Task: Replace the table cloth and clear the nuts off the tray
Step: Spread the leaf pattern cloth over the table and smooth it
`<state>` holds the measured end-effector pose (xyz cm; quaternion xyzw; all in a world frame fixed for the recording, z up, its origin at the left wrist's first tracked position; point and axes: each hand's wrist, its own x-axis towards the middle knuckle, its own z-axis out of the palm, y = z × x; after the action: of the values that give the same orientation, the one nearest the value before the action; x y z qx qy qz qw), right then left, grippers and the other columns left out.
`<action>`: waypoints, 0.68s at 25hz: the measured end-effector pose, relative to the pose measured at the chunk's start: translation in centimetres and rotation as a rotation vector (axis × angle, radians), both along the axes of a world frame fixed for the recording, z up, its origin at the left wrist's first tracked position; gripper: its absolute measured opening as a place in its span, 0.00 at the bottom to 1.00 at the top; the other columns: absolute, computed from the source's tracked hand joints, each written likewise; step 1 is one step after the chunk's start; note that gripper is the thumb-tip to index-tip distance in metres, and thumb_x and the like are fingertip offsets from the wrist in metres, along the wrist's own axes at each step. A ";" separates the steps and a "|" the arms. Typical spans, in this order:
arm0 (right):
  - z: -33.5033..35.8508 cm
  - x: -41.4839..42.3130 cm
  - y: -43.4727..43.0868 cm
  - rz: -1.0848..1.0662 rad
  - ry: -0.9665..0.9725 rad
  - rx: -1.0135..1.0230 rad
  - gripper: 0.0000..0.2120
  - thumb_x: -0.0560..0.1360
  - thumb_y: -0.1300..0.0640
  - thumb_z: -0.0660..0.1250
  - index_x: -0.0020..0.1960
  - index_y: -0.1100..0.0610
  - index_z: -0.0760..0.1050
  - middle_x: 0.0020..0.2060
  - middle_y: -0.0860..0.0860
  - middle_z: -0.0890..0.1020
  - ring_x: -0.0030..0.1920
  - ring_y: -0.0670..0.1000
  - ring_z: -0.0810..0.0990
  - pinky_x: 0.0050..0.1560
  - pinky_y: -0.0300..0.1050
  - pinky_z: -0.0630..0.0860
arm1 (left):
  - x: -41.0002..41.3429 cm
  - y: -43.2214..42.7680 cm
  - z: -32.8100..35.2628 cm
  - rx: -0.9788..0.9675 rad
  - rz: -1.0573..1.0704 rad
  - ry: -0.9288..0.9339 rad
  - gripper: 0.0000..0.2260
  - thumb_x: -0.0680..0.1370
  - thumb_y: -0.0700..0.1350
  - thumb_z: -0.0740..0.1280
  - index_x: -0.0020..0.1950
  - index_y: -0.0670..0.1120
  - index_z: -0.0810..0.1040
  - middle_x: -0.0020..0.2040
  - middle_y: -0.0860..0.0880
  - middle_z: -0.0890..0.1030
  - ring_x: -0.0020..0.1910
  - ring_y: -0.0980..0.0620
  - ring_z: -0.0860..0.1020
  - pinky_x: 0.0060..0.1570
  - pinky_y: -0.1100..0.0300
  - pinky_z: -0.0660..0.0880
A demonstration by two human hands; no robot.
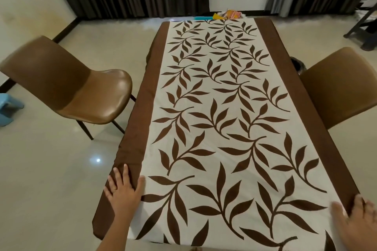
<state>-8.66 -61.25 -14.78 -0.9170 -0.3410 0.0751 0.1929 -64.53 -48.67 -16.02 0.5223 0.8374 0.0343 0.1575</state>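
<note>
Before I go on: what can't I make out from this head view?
All head view.
- Table surface: wholly covered by the table cloth.
- Colourful items past the far edge: small, partly hidden by the cloth; tray or nuts cannot be told.
- Right hand: motion-blurred, cut by the frame's edge.
- Dark object beside the right chair: mostly hidden behind the table.

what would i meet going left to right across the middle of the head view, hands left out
blue stool → left brown chair → table cloth with its brown leaf print → right brown chair
</note>
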 end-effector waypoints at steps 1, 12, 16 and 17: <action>-0.2 0.2 -0.2 0.007 -0.003 -0.008 0.47 0.68 0.31 0.47 0.75 0.63 0.59 0.73 0.67 0.61 0.72 0.68 0.58 0.73 0.64 0.52 | -0.1 0.1 0.2 0.003 -0.015 -0.013 0.42 0.69 0.72 0.37 0.79 0.54 0.44 0.80 0.46 0.45 0.78 0.41 0.44 0.73 0.42 0.40; -1.8 2.8 -4.8 -0.031 0.061 -0.182 0.40 0.73 0.34 0.42 0.75 0.59 0.58 0.74 0.65 0.59 0.73 0.66 0.58 0.73 0.64 0.54 | -4.1 -8.8 -0.6 0.138 0.275 -0.193 0.27 0.80 0.56 0.48 0.77 0.45 0.59 0.77 0.39 0.60 0.76 0.37 0.55 0.73 0.40 0.50; -1.4 2.1 -5.2 -0.027 0.091 -0.185 0.40 0.74 0.35 0.41 0.75 0.61 0.57 0.73 0.66 0.58 0.72 0.66 0.58 0.73 0.64 0.54 | -5.2 -8.3 -0.9 0.167 0.266 -0.234 0.22 0.84 0.48 0.53 0.77 0.44 0.60 0.75 0.36 0.61 0.75 0.36 0.57 0.73 0.40 0.52; -1.6 2.2 -5.4 -0.024 0.086 -0.192 0.40 0.74 0.35 0.41 0.75 0.61 0.57 0.73 0.66 0.59 0.72 0.66 0.57 0.73 0.64 0.54 | -5.6 -8.3 -1.1 0.162 0.253 -0.208 0.23 0.83 0.50 0.51 0.77 0.44 0.60 0.75 0.36 0.62 0.75 0.35 0.57 0.73 0.40 0.52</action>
<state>-6.42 -66.62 -16.34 -0.9313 -0.3124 0.1442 0.1197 -70.11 -56.97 -17.08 0.4172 0.8702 0.1751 0.1953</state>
